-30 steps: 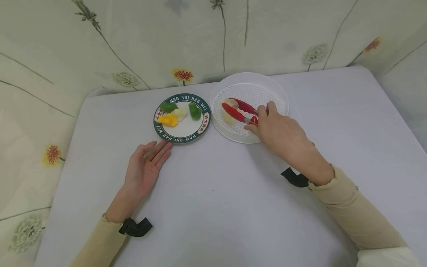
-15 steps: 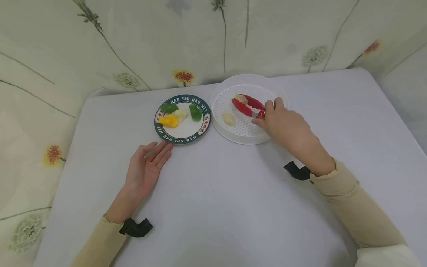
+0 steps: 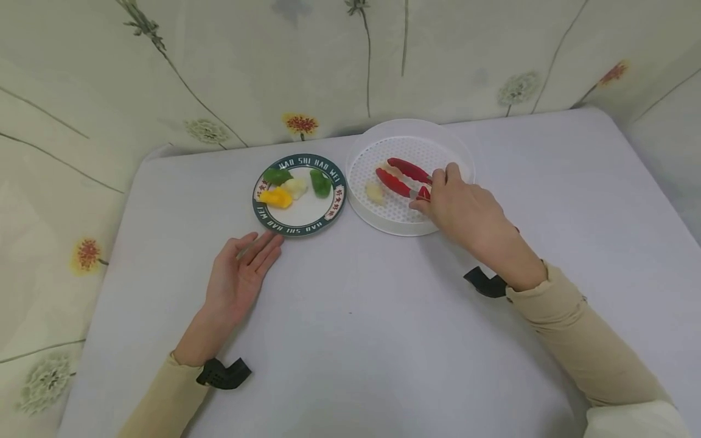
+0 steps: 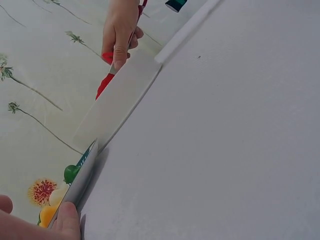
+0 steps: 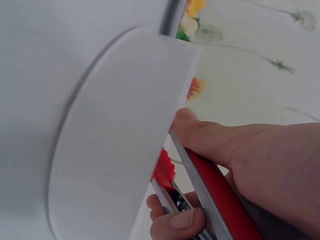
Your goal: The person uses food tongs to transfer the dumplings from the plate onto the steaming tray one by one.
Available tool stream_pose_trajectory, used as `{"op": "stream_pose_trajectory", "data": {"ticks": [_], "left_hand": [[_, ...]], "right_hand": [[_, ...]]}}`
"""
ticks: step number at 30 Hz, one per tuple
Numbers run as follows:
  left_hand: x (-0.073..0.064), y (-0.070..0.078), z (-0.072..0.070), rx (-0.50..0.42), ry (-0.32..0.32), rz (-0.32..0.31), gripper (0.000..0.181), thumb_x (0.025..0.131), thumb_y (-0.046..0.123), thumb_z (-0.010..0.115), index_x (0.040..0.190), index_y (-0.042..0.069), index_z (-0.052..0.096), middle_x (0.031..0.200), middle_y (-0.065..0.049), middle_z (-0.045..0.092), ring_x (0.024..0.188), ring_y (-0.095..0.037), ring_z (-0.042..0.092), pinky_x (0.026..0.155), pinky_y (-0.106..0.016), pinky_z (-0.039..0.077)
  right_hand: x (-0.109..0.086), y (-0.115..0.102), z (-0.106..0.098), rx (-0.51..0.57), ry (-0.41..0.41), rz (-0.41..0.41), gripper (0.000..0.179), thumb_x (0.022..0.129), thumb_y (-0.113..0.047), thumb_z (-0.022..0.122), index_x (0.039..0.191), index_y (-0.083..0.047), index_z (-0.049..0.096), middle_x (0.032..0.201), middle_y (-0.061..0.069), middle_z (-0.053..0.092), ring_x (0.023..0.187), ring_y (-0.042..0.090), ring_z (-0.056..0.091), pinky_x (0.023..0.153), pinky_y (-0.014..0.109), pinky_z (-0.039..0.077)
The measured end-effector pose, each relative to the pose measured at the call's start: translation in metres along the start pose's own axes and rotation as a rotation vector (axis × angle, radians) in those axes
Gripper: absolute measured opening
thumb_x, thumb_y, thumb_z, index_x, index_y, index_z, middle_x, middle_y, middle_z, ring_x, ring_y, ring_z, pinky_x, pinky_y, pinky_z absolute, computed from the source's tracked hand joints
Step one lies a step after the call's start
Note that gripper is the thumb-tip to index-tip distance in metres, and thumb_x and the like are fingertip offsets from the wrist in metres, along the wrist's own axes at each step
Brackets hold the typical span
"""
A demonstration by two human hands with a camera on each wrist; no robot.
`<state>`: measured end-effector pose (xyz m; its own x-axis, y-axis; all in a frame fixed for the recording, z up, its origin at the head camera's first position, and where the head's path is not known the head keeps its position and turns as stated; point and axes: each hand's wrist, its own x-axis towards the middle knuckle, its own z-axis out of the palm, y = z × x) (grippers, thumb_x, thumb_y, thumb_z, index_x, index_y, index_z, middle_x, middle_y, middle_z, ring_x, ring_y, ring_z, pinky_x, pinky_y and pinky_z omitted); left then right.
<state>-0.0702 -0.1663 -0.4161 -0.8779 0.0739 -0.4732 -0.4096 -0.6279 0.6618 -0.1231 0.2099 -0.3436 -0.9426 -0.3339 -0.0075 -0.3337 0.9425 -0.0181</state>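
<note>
**Over the white bench [image 3: 350,353], a transfer part-way done**

I count four pieces on the round white plate with a green lettered rim [image 3: 308,211]: a left green chunk [image 3: 278,176], a right green chunk [image 3: 320,183], a bright yellow chunk [image 3: 275,197] and a whitish chunk [image 3: 296,187]. Left to deal with, I judge: a pale near lump [image 3: 375,193] and a pale far lump [image 3: 382,165] in the round white perforated tray [image 3: 394,229]. My right hand's [image 3: 465,213] fingers grip red-and-silver tongs [image 3: 393,183], tips spread by the far one; contact, I can't tell. My left hand's [image 3: 241,274] fingers lie straight, touching the plate's near rim.
</note>
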Motion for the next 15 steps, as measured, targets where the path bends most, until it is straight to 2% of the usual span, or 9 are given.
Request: {"op": "stream_pose_trajectory", "data": {"ticks": [5,15], "left_hand": [[-0.001,0.0,0.0,0.0,0.001,0.002,0.032,0.114,0.023,0.037,0.145,0.017,0.032,0.172,-0.013,0.035,0.157,-0.026,0.047,0.127,-0.028,0.048],[-0.001,0.0,0.0,0.002,-0.006,0.004,0.029,0.114,0.022,0.037,0.142,0.017,0.034,0.171,-0.013,0.037,0.157,-0.026,0.047,0.126,-0.028,0.049]], "right_hand": [[-0.005,-0.006,-0.006,-0.029,0.038,-0.013,0.057,0.102,-0.034,0.075,0.111,0.018,0.054,0.092,0.023,0.048,0.048,0.022,0.043,0.043,0.032,0.05],[-0.013,-0.031,-0.024,-0.032,0.047,-0.039,0.059,0.101,-0.037,0.075,0.115,0.016,0.054,0.094,0.023,0.049,0.049,0.022,0.048,0.045,0.034,0.055]]}}
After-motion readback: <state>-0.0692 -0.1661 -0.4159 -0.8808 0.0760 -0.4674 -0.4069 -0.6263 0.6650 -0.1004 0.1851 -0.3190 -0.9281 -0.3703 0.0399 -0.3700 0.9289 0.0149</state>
